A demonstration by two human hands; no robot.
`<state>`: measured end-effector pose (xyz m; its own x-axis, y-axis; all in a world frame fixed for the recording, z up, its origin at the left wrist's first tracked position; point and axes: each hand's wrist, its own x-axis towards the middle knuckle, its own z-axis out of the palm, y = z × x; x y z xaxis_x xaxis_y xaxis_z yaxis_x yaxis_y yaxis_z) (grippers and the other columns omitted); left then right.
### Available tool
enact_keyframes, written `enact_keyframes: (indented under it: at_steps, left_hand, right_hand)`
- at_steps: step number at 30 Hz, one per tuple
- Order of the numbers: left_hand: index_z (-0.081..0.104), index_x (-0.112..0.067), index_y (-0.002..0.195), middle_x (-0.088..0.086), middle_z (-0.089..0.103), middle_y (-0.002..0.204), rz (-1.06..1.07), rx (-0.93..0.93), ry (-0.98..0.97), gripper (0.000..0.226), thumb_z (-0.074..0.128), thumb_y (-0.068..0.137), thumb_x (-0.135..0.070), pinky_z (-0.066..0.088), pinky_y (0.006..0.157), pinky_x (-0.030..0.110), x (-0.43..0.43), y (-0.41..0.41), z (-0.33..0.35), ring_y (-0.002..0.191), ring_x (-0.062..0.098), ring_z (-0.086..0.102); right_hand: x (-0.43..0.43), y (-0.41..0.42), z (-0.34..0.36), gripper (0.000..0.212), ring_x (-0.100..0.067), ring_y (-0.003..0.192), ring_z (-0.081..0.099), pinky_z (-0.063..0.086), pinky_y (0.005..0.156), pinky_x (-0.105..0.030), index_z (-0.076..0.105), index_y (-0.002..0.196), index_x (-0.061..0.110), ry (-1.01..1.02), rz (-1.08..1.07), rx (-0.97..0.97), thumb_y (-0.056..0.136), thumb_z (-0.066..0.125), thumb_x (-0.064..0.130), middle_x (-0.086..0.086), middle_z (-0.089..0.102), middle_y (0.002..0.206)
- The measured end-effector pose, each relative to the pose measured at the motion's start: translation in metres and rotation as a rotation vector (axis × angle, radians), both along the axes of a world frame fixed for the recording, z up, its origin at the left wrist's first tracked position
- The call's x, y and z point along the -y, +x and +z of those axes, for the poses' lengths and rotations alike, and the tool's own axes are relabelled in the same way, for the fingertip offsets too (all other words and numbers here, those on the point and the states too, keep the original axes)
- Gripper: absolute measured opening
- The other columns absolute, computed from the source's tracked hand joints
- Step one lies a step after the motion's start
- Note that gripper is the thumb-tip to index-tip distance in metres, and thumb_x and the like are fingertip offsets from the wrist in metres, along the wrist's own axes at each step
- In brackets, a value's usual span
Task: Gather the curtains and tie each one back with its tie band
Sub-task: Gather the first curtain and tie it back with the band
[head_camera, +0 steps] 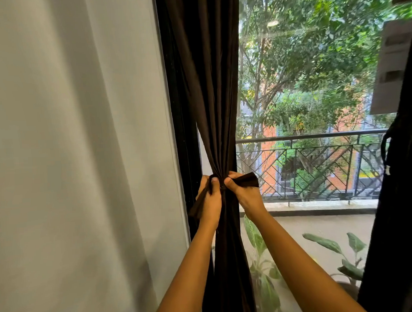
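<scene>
A dark brown curtain (209, 85) hangs at the left side of the window and is bunched tight at waist height. A matching brown tie band (247, 180) is wrapped around the bunch. My left hand (210, 198) grips one end of the band, which trails down to the left. My right hand (244, 192) pinches the other end, which sticks out to the right. Both hands press against the gathered curtain. A second dark curtain (400, 194) hangs at the right edge, with a thin cord on it.
A pale wall (70, 161) fills the left half. Behind the glass are a balcony railing (318, 165), leafy potted plants (346, 256) and trees. A black window frame (183, 145) runs beside the curtain.
</scene>
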<state>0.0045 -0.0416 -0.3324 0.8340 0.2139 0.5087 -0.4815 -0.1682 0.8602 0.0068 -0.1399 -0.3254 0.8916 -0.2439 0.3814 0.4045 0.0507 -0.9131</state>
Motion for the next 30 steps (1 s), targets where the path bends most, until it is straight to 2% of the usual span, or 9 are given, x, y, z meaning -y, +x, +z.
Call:
enact_keyframes:
  at_steps: [6,9,11,14,18,22,25,28,30]
  left_hand:
    - [0.052,-0.010,0.087,0.001,0.055,0.071,0.062,0.019,0.047,0.020,0.046,0.099,-0.025,0.044,0.060,0.024,0.002,-0.004,0.007,0.065,0.011,0.056]
    - [0.057,-0.007,0.099,-0.004,0.053,0.101,0.069,0.019,-0.012,0.017,0.049,0.098,-0.021,0.047,0.078,0.024,0.005,-0.004,0.008,0.081,0.003,0.054]
    - [0.058,-0.008,0.113,-0.010,0.047,0.115,0.017,-0.015,-0.082,0.021,0.049,0.098,-0.020,0.041,0.087,0.019,0.004,-0.003,0.008,0.097,0.003,0.052]
    - [0.058,-0.015,0.096,-0.003,0.062,0.089,-0.076,-0.034,-0.105,0.013,0.047,0.099,-0.023,0.044,0.076,0.024,0.002,-0.004,0.006,0.083,0.009,0.060]
    - [0.055,-0.016,0.090,0.003,0.061,0.082,-0.040,-0.032,-0.075,0.016,0.046,0.099,-0.026,0.048,0.073,0.030,-0.001,-0.001,0.002,0.081,0.016,0.061]
    - [0.050,-0.015,0.094,-0.004,0.057,0.074,0.001,0.000,-0.007,0.010,0.048,0.098,-0.024,0.043,0.063,0.025,-0.001,-0.004,0.005,0.069,0.006,0.058]
    - [0.050,-0.018,0.105,-0.008,0.061,0.077,-0.051,-0.038,-0.067,0.010,0.051,0.096,-0.024,0.049,0.058,0.017,-0.003,-0.008,0.010,0.067,-0.003,0.061]
    - [0.062,-0.021,0.101,0.001,0.069,0.090,-0.156,-0.159,-0.145,0.015,0.054,0.095,-0.032,0.054,0.079,0.031,-0.005,-0.005,0.009,0.089,0.015,0.067]
    - [0.068,-0.022,0.099,0.006,0.073,0.096,-0.272,-0.306,-0.342,0.017,0.061,0.090,-0.035,0.054,0.087,0.039,-0.007,-0.006,0.008,0.094,0.022,0.069]
  right_hand:
    - [-0.005,-0.009,-0.002,0.010,0.008,0.084,0.057,0.043,0.070,-0.002,0.065,0.092,0.013,0.008,-0.104,0.065,0.083,0.070,0.013,0.007,0.063,0.090]
    - [-0.005,-0.011,-0.002,0.012,0.011,0.083,0.055,0.041,0.069,0.000,0.064,0.095,0.013,-0.017,-0.131,0.094,0.085,0.069,0.012,0.008,0.062,0.090]
    - [-0.007,-0.015,-0.002,0.012,0.012,0.079,0.058,0.043,0.070,-0.003,0.063,0.094,0.012,-0.023,-0.139,0.132,0.085,0.068,0.007,0.010,0.062,0.087]
    - [-0.007,-0.019,0.000,0.018,0.001,0.078,0.061,0.050,0.074,-0.017,0.057,0.097,0.016,-0.088,-0.155,0.158,0.085,0.067,0.007,0.007,0.062,0.083]
    - [-0.002,-0.017,0.001,0.048,0.003,0.074,0.061,0.046,0.064,-0.006,0.038,0.121,0.012,-0.066,-0.061,0.083,0.084,0.069,0.009,-0.001,0.059,0.088]
    - [0.006,-0.014,0.006,0.032,-0.017,0.101,0.061,0.049,0.089,-0.025,0.056,0.117,0.012,-0.043,0.069,-0.055,0.087,0.066,0.014,-0.002,0.062,0.102]
    - [0.008,-0.014,0.008,0.021,-0.018,0.097,0.061,0.050,0.090,-0.032,0.064,0.105,0.011,-0.017,0.003,-0.077,0.085,0.069,0.014,-0.005,0.064,0.099]
    - [0.012,-0.017,0.008,0.015,-0.010,0.084,0.062,0.050,0.074,-0.015,0.064,0.097,0.011,-0.016,-0.014,-0.056,0.083,0.071,0.012,0.001,0.065,0.088]
    - [0.018,-0.015,0.008,0.016,0.001,0.075,0.058,0.045,0.060,-0.003,0.064,0.096,0.007,-0.053,0.010,-0.033,0.082,0.072,0.011,0.007,0.062,0.082]
